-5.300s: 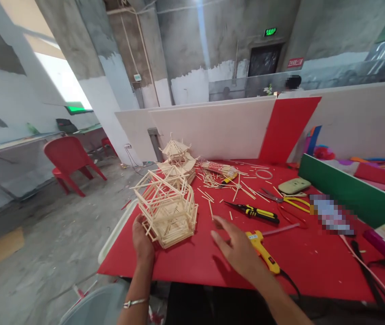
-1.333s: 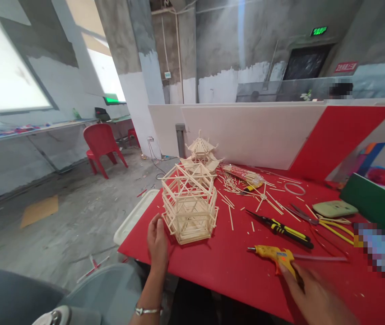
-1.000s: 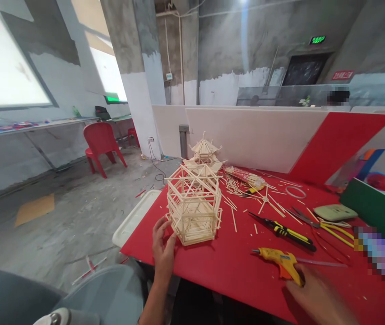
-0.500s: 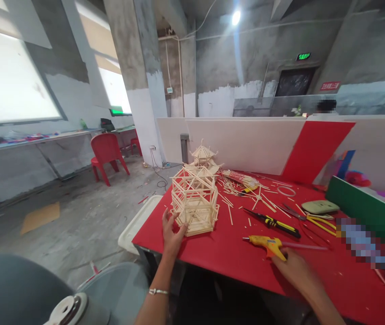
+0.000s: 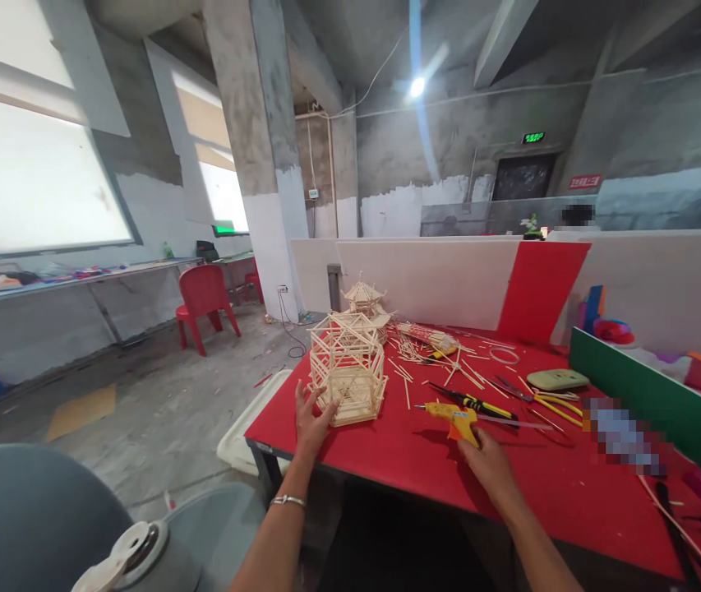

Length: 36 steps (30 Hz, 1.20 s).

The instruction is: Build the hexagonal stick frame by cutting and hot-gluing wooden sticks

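Note:
My left hand grips the lower left corner of a hexagonal frame model of thin wooden sticks, thumb in front and fingers along its side. The frame stands upright near the table's front left. My right hand is wrapped round the handle of a yellow glue gun, whose nozzle points left toward the frame, a short gap away. A clear glue stick sticks out of the gun's back. Right behind the gun lies a black and yellow tool.
A stick pagoda model stands behind the frame. Loose sticks, pliers and a green case lie on the red table. A green board edges the right side. A grey bin stands at lower left.
My right hand has brought the glue gun left and slightly up, closer to the frame. My left hand stays at the frame's corner. The whole view has shifted a little.

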Each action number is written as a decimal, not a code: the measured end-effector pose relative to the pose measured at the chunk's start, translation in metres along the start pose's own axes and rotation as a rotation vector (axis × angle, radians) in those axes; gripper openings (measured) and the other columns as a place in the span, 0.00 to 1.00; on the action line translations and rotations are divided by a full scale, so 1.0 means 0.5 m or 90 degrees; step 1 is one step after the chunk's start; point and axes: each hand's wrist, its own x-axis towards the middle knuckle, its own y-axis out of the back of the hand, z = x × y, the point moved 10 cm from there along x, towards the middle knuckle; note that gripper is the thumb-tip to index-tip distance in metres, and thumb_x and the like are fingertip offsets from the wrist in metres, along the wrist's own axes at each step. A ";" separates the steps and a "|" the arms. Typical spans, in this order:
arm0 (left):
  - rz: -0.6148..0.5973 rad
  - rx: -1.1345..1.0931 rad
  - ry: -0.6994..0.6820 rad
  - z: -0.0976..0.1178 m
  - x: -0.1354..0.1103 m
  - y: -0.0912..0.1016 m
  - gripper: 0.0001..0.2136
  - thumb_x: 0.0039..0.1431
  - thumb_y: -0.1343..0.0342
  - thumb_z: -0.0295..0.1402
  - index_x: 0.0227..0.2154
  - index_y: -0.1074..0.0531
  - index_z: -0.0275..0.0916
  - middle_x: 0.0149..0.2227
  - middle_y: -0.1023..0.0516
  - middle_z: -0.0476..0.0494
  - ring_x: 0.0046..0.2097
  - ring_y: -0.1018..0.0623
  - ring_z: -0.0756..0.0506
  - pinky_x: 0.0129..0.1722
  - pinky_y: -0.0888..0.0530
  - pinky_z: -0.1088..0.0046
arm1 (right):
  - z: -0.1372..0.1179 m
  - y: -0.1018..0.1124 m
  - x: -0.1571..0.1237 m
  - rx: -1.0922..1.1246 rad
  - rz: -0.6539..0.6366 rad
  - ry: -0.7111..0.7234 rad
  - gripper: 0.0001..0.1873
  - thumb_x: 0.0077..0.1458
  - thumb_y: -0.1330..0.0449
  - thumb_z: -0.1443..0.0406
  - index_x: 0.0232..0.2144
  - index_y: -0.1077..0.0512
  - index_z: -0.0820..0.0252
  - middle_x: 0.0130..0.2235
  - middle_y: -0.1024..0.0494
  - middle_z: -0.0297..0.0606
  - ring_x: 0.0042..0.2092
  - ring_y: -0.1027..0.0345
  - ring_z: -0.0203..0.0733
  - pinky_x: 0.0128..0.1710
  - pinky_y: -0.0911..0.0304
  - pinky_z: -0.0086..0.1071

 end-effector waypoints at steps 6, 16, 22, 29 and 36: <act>-0.004 0.007 -0.003 0.005 -0.002 0.003 0.22 0.48 0.37 0.48 0.42 0.23 0.40 0.68 0.51 0.39 0.64 0.39 0.35 0.62 0.39 0.54 | -0.005 -0.009 -0.010 0.019 -0.013 -0.013 0.23 0.46 0.48 0.52 0.38 0.26 0.59 0.30 0.21 0.39 0.33 0.27 0.47 0.29 0.38 0.32; -0.002 0.024 0.040 -0.013 -0.006 0.004 0.24 0.47 0.36 0.47 0.45 0.24 0.41 0.67 0.49 0.38 0.64 0.39 0.34 0.60 0.35 0.55 | -0.076 -0.020 0.015 0.177 -0.066 -0.045 0.25 0.46 0.45 0.50 0.42 0.30 0.59 0.29 0.23 0.35 0.32 0.26 0.46 0.30 0.34 0.33; 0.004 0.050 0.052 -0.034 -0.014 0.000 0.23 0.47 0.36 0.46 0.46 0.23 0.42 0.68 0.50 0.39 0.66 0.42 0.34 0.63 0.40 0.52 | -0.207 0.023 0.073 0.242 -0.089 0.027 0.19 0.48 0.42 0.51 0.36 0.31 0.58 0.24 0.28 0.31 0.28 0.31 0.40 0.29 0.35 0.31; 0.029 0.058 0.113 -0.049 -0.029 -0.012 0.22 0.46 0.35 0.46 0.44 0.23 0.44 0.69 0.51 0.41 0.66 0.43 0.33 0.62 0.39 0.51 | -0.314 0.047 0.104 0.235 -0.138 0.096 0.21 0.50 0.40 0.50 0.39 0.31 0.59 0.26 0.27 0.33 0.28 0.31 0.38 0.31 0.34 0.31; 0.030 0.032 0.159 -0.052 -0.036 -0.016 0.21 0.48 0.36 0.46 0.45 0.24 0.45 0.67 0.46 0.42 0.67 0.43 0.34 0.61 0.36 0.55 | -0.320 0.004 0.094 0.219 -0.177 0.099 0.17 0.51 0.41 0.51 0.36 0.31 0.58 0.23 0.29 0.30 0.27 0.33 0.38 0.28 0.37 0.30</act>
